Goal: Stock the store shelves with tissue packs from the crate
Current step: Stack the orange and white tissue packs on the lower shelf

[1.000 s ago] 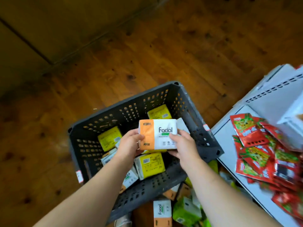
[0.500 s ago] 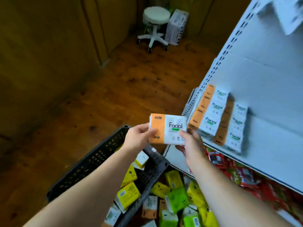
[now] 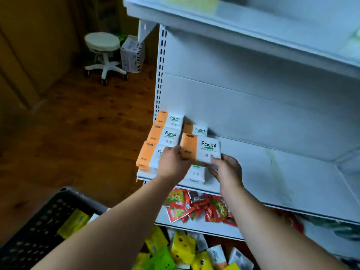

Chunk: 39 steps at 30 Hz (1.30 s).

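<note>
As the left hand (image 3: 172, 165) and right hand (image 3: 227, 171) pinched the tissue pack (image 3: 203, 150) by its ends, it seemed light, soft; crushable.

Both bare forearms reach from the frame's bottom edge up to centre. Left hand (image 3: 171, 162) grips the left end of a tissue pack (image 3: 202, 150). Right hand (image 3: 227, 169) pinches its lower right corner, fingers curled.

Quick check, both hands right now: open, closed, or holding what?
Left hand: grips the orange end of the Facial tissue pack.
Right hand: grips the same pack's white end, over the shelf.
</note>
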Available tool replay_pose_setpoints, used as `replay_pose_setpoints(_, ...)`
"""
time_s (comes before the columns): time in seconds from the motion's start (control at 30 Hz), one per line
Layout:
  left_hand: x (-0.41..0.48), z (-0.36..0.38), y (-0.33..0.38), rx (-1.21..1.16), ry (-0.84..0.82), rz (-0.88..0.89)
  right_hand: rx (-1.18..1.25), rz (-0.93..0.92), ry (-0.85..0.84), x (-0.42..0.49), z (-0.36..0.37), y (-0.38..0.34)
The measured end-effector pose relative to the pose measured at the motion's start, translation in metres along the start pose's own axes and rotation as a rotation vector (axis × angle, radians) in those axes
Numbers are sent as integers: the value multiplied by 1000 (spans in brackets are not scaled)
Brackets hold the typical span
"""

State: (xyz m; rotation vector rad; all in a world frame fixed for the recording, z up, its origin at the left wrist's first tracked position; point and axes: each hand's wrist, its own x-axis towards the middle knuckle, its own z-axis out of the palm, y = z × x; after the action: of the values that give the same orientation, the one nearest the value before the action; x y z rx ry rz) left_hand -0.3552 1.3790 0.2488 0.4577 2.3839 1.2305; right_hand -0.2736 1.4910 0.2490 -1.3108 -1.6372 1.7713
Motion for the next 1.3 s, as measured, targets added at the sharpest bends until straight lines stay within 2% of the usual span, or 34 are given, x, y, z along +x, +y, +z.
replay_pose_setpoints(0.17, 47, 29, -5, 248, 110, 118, -106, -125, -62, 58, 0, 20)
replay_pose_setpoints(0.37, 103, 64, -13, 383, 134, 160, -321, -297, 18, 125, 11, 38)
replay_pose_setpoints(0.6, 149, 92, -9, 284, 171, 97, -362, -281, 29, 187, 27, 55)
replay_pose_setpoints(0.73, 155, 103, -12, 292, 126, 85, -314, -283, 10, 204, 32, 59)
replay_pose_setpoints(0.9, 162, 107, -13, 314, 151, 69, -358, -306, -19, 213, 43, 57)
replay_pose_setpoints(1.03, 160, 106, -5, 459, 71, 61, -431, -287, 13, 214, 48, 53)
replay_pose_setpoints(1.17, 157, 106, 0, 571, 89, 42, -462, -267, 50, 211, 47, 52)
replay_pose_setpoints(1.3, 159, 108, 5, 445, 47, 6, -475, -251, 59, 209, 46, 51)
